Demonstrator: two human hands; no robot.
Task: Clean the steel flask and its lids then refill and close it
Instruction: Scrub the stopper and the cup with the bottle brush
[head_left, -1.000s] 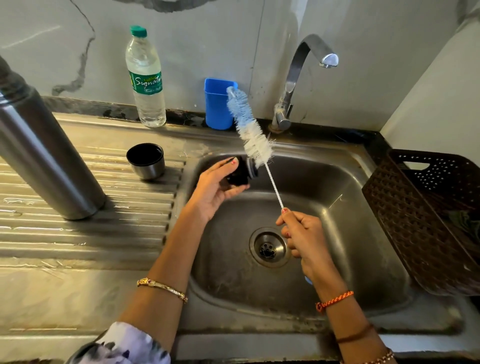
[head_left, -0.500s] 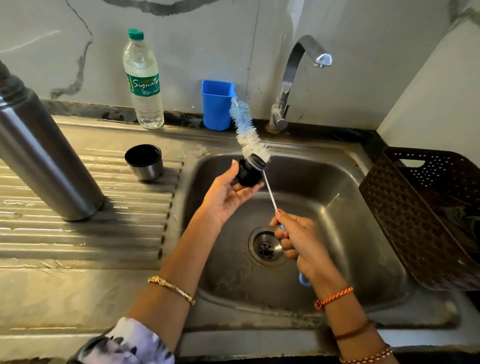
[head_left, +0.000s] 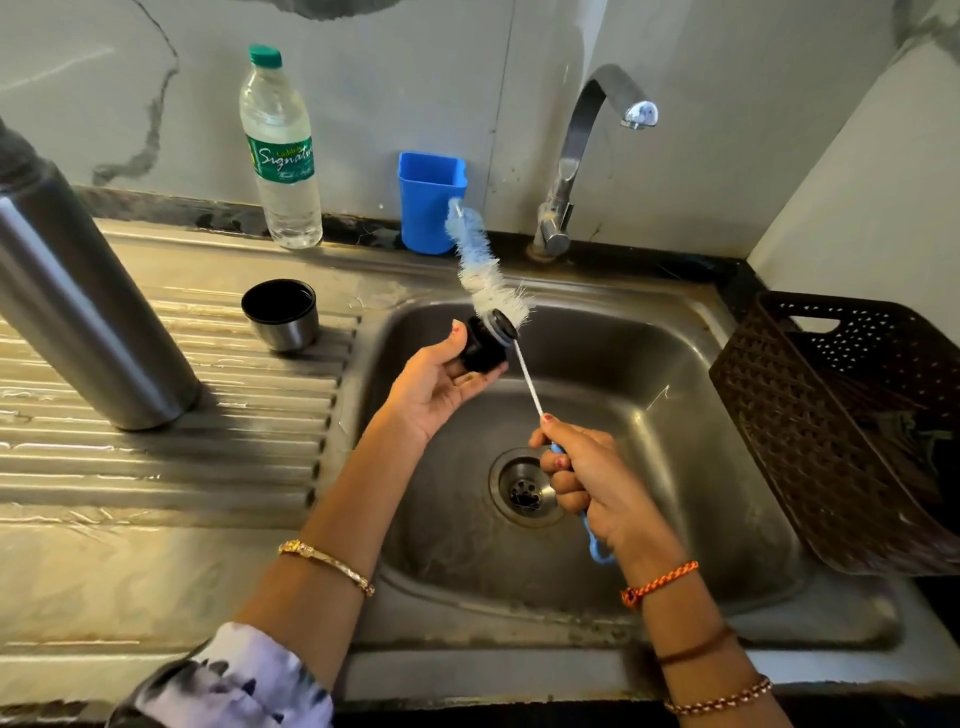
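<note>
Beside sink (head_left: 649, 332), flask (head_left: 88, 312), cup lid (head_left: 280, 314), bottle (head_left: 283, 156)

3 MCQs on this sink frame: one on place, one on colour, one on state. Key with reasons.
1. Where does the steel flask stand?
A. in the sink basin
B. on the ribbed drainboard
C. in the brown basket

2. What colour is the cup by the wall?
A. blue
B. red
C. white

3. What is the tap doing?
A. running hard
B. dripping into a cup
C. shut off, no water

Key: B, its base sits on the ribs left of the sink; A, plainly blue plastic; C, nothing falls from the spout.
</note>
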